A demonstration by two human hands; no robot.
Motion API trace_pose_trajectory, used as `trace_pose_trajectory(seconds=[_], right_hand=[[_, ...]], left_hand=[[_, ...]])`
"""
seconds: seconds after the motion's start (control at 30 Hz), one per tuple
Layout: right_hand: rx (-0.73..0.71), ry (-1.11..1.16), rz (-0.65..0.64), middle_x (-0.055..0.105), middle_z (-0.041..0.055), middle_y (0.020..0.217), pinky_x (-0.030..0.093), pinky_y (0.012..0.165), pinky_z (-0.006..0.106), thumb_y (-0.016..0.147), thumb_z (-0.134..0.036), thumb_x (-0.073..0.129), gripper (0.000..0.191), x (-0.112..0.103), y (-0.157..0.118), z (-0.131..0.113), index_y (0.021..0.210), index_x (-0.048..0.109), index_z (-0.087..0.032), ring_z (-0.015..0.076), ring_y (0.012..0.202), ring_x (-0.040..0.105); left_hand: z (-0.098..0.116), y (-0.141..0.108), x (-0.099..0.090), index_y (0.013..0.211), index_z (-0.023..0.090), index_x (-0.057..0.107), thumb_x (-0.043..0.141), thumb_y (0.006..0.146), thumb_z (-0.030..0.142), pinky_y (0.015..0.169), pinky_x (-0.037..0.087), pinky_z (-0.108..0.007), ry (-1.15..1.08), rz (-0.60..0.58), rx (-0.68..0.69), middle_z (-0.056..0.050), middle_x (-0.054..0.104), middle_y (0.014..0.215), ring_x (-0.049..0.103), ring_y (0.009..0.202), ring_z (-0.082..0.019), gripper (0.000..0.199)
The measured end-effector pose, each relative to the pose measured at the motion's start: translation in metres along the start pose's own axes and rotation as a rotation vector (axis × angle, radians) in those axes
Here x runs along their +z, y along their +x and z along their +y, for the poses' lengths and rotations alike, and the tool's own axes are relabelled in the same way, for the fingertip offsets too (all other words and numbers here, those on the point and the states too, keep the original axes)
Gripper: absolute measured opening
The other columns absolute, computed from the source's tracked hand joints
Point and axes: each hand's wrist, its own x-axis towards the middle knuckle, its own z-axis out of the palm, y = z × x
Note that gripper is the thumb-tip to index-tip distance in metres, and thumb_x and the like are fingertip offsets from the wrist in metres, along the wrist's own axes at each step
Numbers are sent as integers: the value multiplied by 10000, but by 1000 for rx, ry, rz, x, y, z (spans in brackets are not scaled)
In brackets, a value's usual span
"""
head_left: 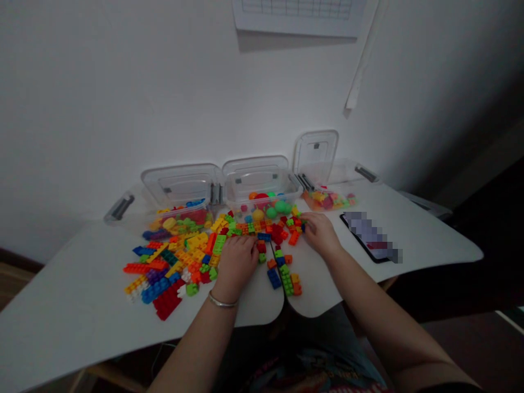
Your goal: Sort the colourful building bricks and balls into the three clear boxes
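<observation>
My left hand (238, 258) rests at the right side of a large heap of plastic building bricks (196, 248). Its fingers are bent down and pressed together, and whatever they hold is hidden. A blue brick (265, 237) lies just past its fingertips. My right hand (321, 232) is at the heap's right end, fingers curled in against small bricks (293, 222); I cannot make out what is between them. Between the hands lie red bricks (277, 234). Closer to me are a blue brick (274, 278), a row of green bricks (285, 279) and an orange brick (296, 285).
Against the wall stand three clear plastic boxes with raised lids: a left box (182, 183) with bricks, a middle box (262, 183) with coloured balls, a right box (331, 196) with mixed pieces. A phone (364, 236) lies right of my right hand. A seam splits the white table (98, 305).
</observation>
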Motion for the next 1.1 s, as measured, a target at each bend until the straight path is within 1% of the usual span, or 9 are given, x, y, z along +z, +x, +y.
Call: trace_pose_trajectory(seconds=[0.1, 0.2, 0.33, 0.43, 0.6, 0.83, 0.9, 0.97, 1.1], right_hand=[[-18, -83, -99, 696, 76, 1143, 466, 967, 439, 754, -87, 525, 343, 7, -6, 4, 1010, 711, -220, 247, 1068, 609], [-16, -101, -144, 683, 86, 1154, 465, 974, 433, 776, -114, 538, 321, 6, -7, 6, 1032, 704, -212, 246, 1081, 598], [14, -101, -160, 676, 91, 1110, 474, 956, 379, 772, -99, 522, 301, 1, -8, 4, 1008, 688, -187, 226, 1054, 604], [76, -156, -166, 670, 90, 1050, 476, 918, 354, 760, -118, 552, 249, -3, -8, -2, 966, 677, -180, 226, 1006, 612], [161, -301, -197, 666, 90, 1000, 457, 859, 357, 784, -223, 616, 181, -7, -7, -7, 956, 662, -187, 242, 961, 605], [210, -352, -231, 687, 91, 970, 439, 830, 377, 810, -235, 587, 193, -6, -5, -7, 985, 637, -172, 257, 923, 604], [218, -339, -219, 686, 98, 959, 444, 828, 388, 805, -232, 575, 199, -5, -5, -7, 982, 637, -167, 264, 913, 603], [224, -281, -165, 678, 104, 942, 456, 823, 391, 788, -221, 568, 209, -3, -6, -6, 977, 635, -161, 257, 888, 599], [167, -50, 78, 648, 97, 955, 486, 797, 370, 761, -192, 531, 281, -7, -5, -4, 1021, 634, -162, 222, 863, 588]], left_hand=[[0, 0, 0, 1016, 178, 696, 465, 916, 221, 879, 471, -420, -7, 2, 0, -71, 729, 965, 633, 910, -250, 256], [0, 0, 0, 1013, 180, 697, 482, 905, 217, 878, 470, -415, -20, 12, 0, -68, 729, 959, 635, 906, -246, 243], [0, 1, 0, 1011, 183, 699, 486, 899, 212, 876, 469, -414, -27, 18, 2, -67, 732, 970, 636, 910, -247, 243], [-1, 1, 1, 1016, 184, 699, 484, 900, 213, 872, 470, -412, -29, 13, 0, -68, 732, 971, 635, 907, -247, 245], [-1, 1, 1, 1020, 184, 697, 479, 903, 220, 883, 468, -421, -32, 14, -4, -68, 730, 971, 633, 913, -249, 250], [-1, 1, 0, 1023, 177, 695, 463, 915, 229, 884, 467, -422, -37, -7, -3, -70, 729, 976, 631, 918, -254, 261], [-1, 1, 0, 1015, 180, 696, 468, 912, 229, 883, 467, -424, -32, -6, -5, -70, 728, 971, 629, 919, -255, 255], [-1, 1, 0, 1006, 184, 697, 469, 909, 226, 876, 468, -422, -29, -9, -6, -68, 727, 961, 630, 910, -254, 252], [-1, 1, 0, 1009, 185, 698, 467, 906, 219, 873, 469, -419, -35, -2, -7, -68, 726, 950, 632, 901, -247, 255]])
